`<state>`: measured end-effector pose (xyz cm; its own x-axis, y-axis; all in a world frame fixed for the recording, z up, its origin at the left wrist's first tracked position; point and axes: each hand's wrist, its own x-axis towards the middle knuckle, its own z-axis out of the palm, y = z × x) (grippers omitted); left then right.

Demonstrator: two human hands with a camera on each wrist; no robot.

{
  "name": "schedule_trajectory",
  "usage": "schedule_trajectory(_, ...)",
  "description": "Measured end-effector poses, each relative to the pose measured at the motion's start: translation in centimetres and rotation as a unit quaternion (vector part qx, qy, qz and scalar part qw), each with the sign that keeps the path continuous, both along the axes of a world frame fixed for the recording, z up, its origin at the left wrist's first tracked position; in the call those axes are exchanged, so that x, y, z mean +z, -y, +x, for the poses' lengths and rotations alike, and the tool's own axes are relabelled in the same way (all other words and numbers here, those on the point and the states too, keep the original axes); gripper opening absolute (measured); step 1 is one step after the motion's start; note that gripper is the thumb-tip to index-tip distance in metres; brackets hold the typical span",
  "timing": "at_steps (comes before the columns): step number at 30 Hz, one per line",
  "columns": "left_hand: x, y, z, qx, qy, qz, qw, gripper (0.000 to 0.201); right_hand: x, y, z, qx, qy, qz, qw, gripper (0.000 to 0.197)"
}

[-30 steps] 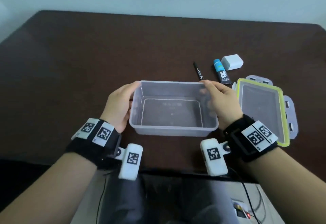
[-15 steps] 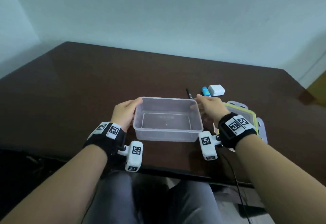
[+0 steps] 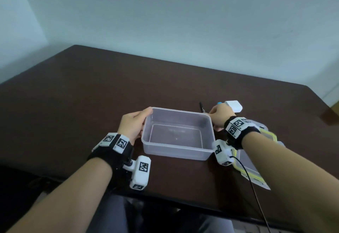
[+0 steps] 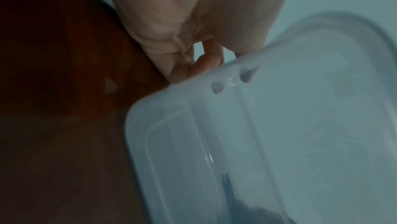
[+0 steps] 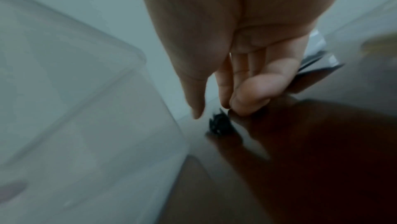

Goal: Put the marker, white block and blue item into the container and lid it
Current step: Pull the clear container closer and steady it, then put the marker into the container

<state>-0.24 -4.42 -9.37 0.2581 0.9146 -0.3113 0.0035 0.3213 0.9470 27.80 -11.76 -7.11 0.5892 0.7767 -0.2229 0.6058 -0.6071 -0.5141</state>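
The clear empty container [image 3: 176,150] stands on the dark table in front of me. My left hand [image 3: 141,120] grips its left wall, and in the left wrist view the left hand [image 4: 199,64] has its fingers curled over the rim of the container [image 4: 279,125]. Beyond the container's far right corner, my right hand [image 3: 213,112] holds nothing. In the right wrist view the right hand [image 5: 214,110] has thumb and fingers apart just above the black marker [image 5: 219,124]. The marker [image 3: 201,106] lies behind the container. The blue item [image 3: 219,102] is mostly hidden by the hand. The white block [image 3: 233,105] lies to its right.
The lid [image 3: 256,168], clear with a yellow-green seal, lies on the table to the right of the container, partly under my right forearm. A black cable [image 3: 256,196] runs from the right wrist camera over the table's front edge. The table [image 3: 73,104] reaches far to the left.
My right hand has let go of the container's right wall and moved back to the marker. My left hand still holds the left wall. The head view has tilted up.
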Motion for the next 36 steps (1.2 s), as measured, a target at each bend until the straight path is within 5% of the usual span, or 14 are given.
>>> schedule_trajectory(4, -0.2, -0.1, -0.2, -0.012, 0.005, 0.007, 1.0, 0.036, -0.4, -0.4, 0.0, -0.008, -0.012, 0.009, 1.0, 0.026)
schedule_trajectory(7, -0.5, -0.5, -0.3, -0.012, 0.003, 0.011, 1.0, 0.03, 1.3, 0.0, -0.3, -0.021, -0.037, 0.123, 0.992, 0.02)
schedule_trajectory(10, -0.7, -0.7, -0.1, -0.018, -0.013, 0.024, 0.999, 0.024, 5.5, 0.6, -1.8, 0.09, -0.007, 0.203, 0.975, 0.017)
schedule_trajectory(14, -0.9, -0.6, -0.1, -0.021, -0.009, 0.017, 1.0, 0.026, 9.0, 1.2, -5.0, 0.271, 0.091, 0.112, 0.952, 0.016)
schedule_trajectory(18, -0.9, -0.4, -0.3, -0.01, -0.005, 0.023, 1.0, 0.028, 6.9, 1.1, -7.4, 0.367, 0.142, -0.051, 0.918, 0.02)
schedule_trajectory(22, -0.7, -0.2, -0.4, -0.009, -0.003, 0.033, 0.999, 0.023, 5.7, 0.7, -7.9, 0.372, 0.124, -0.109, 0.914, 0.018)
schedule_trajectory(36, -0.6, 0.1, -0.2, 0.012, -0.012, 0.064, 0.998, 0.014, 7.9, 1.3, -3.9, 0.295, 0.091, -0.035, 0.951, 0.013)
